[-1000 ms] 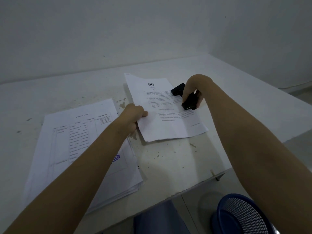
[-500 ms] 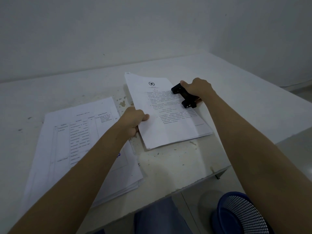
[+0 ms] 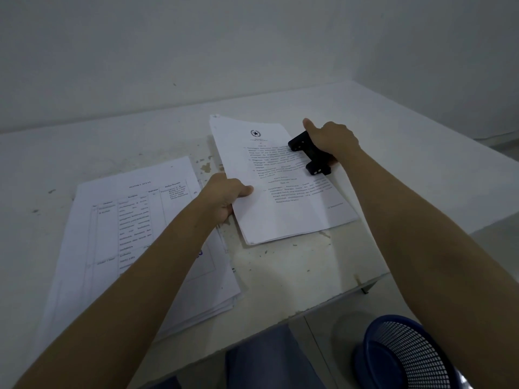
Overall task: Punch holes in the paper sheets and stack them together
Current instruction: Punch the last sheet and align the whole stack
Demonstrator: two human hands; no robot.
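Now left hand (image 3: 224, 196) pinching sheet (image 3: 283, 186), long axis running away, right hand (image 3: 331, 141) gripping punch (image 3: 309, 153).

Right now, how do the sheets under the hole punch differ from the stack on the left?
The sheets being punched are a thin set, pinched at the near-left edge by the left hand, their right edge in the black hole punch that the right hand holds. The paper stack is thicker, untouched, flat on the table. The sheets show plain text under an emblem; the stack's top page shows a table. Both are white printed paper.
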